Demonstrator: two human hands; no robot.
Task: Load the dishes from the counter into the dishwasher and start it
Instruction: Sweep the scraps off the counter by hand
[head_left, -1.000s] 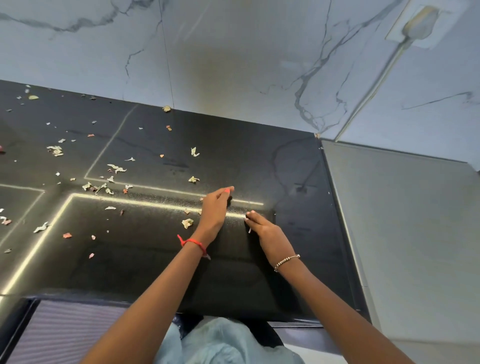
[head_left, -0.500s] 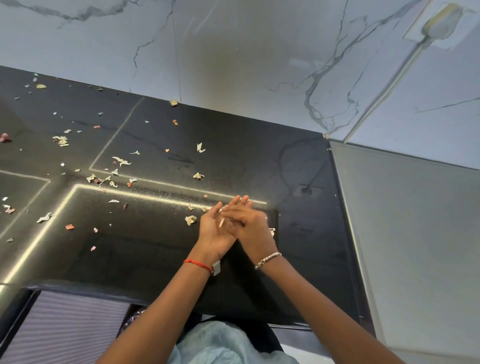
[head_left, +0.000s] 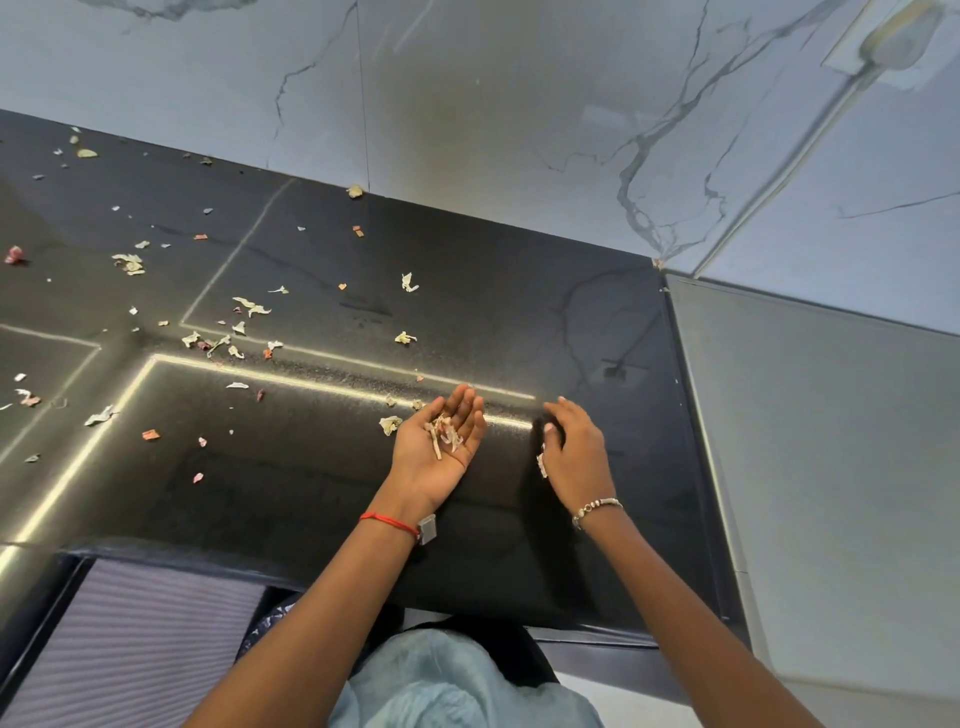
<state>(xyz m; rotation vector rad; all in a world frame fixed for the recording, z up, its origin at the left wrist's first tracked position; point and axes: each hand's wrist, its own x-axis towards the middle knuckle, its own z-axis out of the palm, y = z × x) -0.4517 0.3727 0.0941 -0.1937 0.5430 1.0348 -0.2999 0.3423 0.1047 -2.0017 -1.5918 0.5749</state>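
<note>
My left hand (head_left: 441, 447) lies palm up over the black counter (head_left: 311, 467), with a small heap of pale food scraps (head_left: 444, 434) resting in the cupped palm. To its right, my right hand (head_left: 574, 452) is palm down on the counter, fingers slightly bent, with a small white scrap (head_left: 541, 465) at its thumb side. No dishes and no dishwasher are in view.
Several loose scraps (head_left: 244, 306) litter the left and middle of the counter. A marble wall (head_left: 519, 104) rises behind with a socket and cable (head_left: 893, 47) at top right. A grey appliance top (head_left: 831, 441) adjoins the counter on the right. A ribbed panel (head_left: 130, 649) sits below.
The hands were apart on the counter, came together to pass scraps into the left palm, and have now separated; the left palm faces up with scraps, the right has returned to the counter.
</note>
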